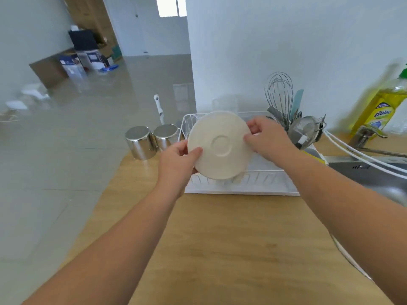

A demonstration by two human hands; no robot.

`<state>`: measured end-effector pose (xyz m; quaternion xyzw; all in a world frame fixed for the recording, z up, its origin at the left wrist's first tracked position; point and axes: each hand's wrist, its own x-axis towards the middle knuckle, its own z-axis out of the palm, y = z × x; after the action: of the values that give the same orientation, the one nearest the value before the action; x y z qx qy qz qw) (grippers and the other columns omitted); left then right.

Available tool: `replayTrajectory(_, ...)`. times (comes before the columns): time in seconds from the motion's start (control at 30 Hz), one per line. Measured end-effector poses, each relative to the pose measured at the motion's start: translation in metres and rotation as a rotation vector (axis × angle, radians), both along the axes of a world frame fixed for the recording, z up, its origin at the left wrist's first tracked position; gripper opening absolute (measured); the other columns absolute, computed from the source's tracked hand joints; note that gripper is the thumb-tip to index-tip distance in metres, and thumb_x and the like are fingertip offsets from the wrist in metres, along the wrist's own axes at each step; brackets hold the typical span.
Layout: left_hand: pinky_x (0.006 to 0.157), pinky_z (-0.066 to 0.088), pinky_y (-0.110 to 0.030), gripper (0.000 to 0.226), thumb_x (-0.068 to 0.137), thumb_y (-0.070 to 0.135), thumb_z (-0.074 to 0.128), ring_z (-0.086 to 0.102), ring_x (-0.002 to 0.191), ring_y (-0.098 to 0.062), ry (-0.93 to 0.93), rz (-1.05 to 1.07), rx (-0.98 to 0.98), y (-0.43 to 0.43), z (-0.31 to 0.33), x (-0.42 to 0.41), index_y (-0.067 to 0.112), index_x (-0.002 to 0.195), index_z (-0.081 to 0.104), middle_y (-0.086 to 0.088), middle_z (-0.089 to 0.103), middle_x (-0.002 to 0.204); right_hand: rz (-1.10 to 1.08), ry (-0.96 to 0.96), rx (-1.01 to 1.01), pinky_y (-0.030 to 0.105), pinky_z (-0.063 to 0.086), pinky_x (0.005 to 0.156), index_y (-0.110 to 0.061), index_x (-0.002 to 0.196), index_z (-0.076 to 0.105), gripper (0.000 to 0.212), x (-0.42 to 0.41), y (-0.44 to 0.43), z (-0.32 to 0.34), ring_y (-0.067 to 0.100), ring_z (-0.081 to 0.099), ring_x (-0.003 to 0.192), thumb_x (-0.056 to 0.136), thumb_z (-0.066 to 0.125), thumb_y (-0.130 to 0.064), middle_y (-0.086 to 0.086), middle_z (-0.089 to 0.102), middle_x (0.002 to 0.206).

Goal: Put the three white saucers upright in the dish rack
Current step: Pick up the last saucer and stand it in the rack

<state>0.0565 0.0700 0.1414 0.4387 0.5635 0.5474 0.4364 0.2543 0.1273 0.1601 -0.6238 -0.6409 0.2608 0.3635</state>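
Saucers were going into the white dish rack [242, 190], which sat on the big wooden counter [220, 249] beside the sink [374, 172]. One white saucer [220, 145] was held up on its edge just over the rack. The left hand [176, 164] pinched its left rim and the right hand [267, 137] pinched its right rim. It looked like the placing step. Next it needed lowering straight into a slot. The saucer hid the slots behind it, so any other saucers could not be seen.

Matt white saucer [220, 145], glossy steel cups [152, 140], wood-grain counter [231, 238]
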Motion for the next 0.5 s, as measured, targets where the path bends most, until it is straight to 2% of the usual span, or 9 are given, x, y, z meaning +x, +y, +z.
replayTrajectory(0.07, 0.073, 0.063, -0.038, 0.027, 0.086, 0.007, 0.065, 0.067, 0.079, -0.018, 0.030, 0.053, 0.062, 0.014, 0.010, -0.007, 0.032, 0.079, 0.072, 0.004, 0.071, 0.079, 0.046, -0.069, 0.064, 0.028, 0.046, 0.078, -0.013, 0.104, 0.064, 0.025, -0.019, 0.031, 0.013, 0.018, 0.054, 0.084, 0.081, 0.055, -0.008, 0.000, 0.061, 0.088)
replayTrajectory(0.13, 0.080, 0.060, -0.044, 0.026, 0.083, 0.013, 0.066, 0.068, 0.080, -0.018, 0.084, 0.080, 0.106, 0.023, 0.012, -0.009, 0.035, 0.077, 0.077, 0.013, 0.073, 0.073, 0.096, -0.159, 0.098, 0.027, 0.040, 0.073, -0.006, 0.103, 0.064, 0.025, -0.032, 0.056, 0.022, 0.021, 0.054, 0.085, 0.080, 0.054, -0.006, 0.008, 0.065, 0.096)
replayTrajectory(0.2, 0.077, 0.059, -0.040, 0.022, 0.084, 0.015, 0.065, 0.067, 0.074, -0.011, 0.144, 0.076, 0.132, 0.027, 0.011, -0.005, 0.029, 0.091, 0.079, 0.015, 0.073, 0.071, 0.151, -0.237, 0.116, 0.032, 0.043, 0.077, -0.003, 0.100, 0.063, 0.021, -0.038, 0.076, 0.026, 0.025, 0.056, 0.089, 0.081, 0.053, -0.005, 0.013, 0.067, 0.102)
replayTrajectory(0.23, 0.072, 0.059, -0.032, 0.023, 0.086, 0.013, 0.064, 0.066, 0.068, -0.003, 0.166, 0.064, 0.143, 0.027, 0.008, -0.002, 0.024, 0.099, 0.078, 0.014, 0.072, 0.072, 0.180, -0.283, 0.131, 0.034, 0.045, 0.081, -0.003, 0.098, 0.063, 0.019, -0.039, 0.085, 0.025, 0.027, 0.057, 0.091, 0.082, 0.053, -0.005, 0.015, 0.068, 0.103)
replayTrajectory(0.3, 0.061, 0.053, -0.012, 0.027, 0.088, 0.010, 0.063, 0.064, 0.060, 0.012, 0.193, 0.016, 0.149, 0.026, 0.000, 0.005, 0.018, 0.111, 0.074, 0.014, 0.071, 0.079, 0.234, -0.375, 0.155, 0.038, 0.048, 0.086, -0.003, 0.096, 0.063, 0.017, -0.040, 0.099, 0.020, 0.030, 0.060, 0.097, 0.084, 0.052, -0.007, 0.015, 0.069, 0.101)
replayTrajectory(0.33, 0.056, 0.050, -0.006, 0.030, 0.088, 0.010, 0.063, 0.063, 0.061, 0.017, 0.212, -0.009, 0.138, 0.025, -0.006, 0.008, 0.019, 0.115, 0.072, 0.017, 0.070, 0.083, 0.259, -0.418, 0.158, 0.040, 0.049, 0.087, -0.004, 0.095, 0.064, 0.016, -0.040, 0.105, 0.017, 0.032, 0.061, 0.098, 0.085, 0.052, -0.008, 0.015, 0.069, 0.101)
replayTrajectory(0.4, 0.060, 0.050, -0.005, 0.035, 0.087, 0.014, 0.065, 0.065, 0.075, 0.017, 0.245, -0.044, 0.101, 0.026, -0.020, 0.011, 0.023, 0.121, 0.069, 0.021, 0.072, 0.098, 0.303, -0.497, 0.151, 0.040, 0.049, 0.086, -0.005, 0.095, 0.064, 0.015, -0.040, 0.112, 0.008, 0.031, 0.062, 0.098, 0.087, 0.052, -0.008, 0.014, 0.069, 0.101)
replayTrajectory(0.5, 0.071, 0.055, -0.009, 0.041, 0.087, 0.013, 0.067, 0.069, 0.094, 0.003, 0.247, -0.072, 0.035, 0.031, -0.036, 0.014, 0.022, 0.127, 0.065, 0.011, 0.069, 0.122, 0.333, -0.557, 0.112, 0.039, 0.050, 0.085, -0.007, 0.098, 0.065, 0.015, -0.037, 0.116, -0.006, 0.030, 0.062, 0.097, 0.089, 0.052, -0.009, 0.013, 0.069, 0.102)
